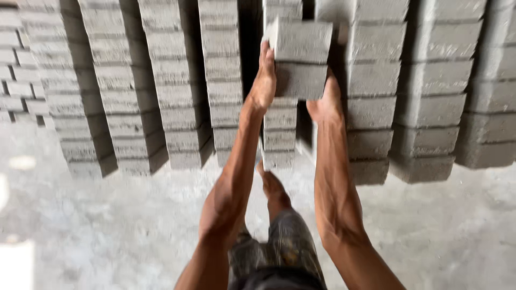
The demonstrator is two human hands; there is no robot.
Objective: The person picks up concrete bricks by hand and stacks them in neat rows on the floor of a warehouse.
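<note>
Left hand: left hand (263, 80) grips the left side of the two stacked grey rectangular concrete blocks (301, 59).
Right hand: right hand (327, 102) grasps them from beneath, right side.
Blocks: held up before the rows of stacked grey concrete blocks (172, 80) on the concrete floor (107, 225).

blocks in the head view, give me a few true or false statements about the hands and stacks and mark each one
1. Both hands grip two grey blocks, one atop the other. True.
2. The left hand is on the blocks' left side and the right hand is under their right lower edge. True.
3. The held blocks rest on the floor. False: they are held up in front of the stacks.
4. The stacks behind are red bricks. False: they are grey concrete blocks in tall columns.
5. One bare foot shows between the forearms. True.
6. The right hand wears a glove. False: both hands are bare.
</note>
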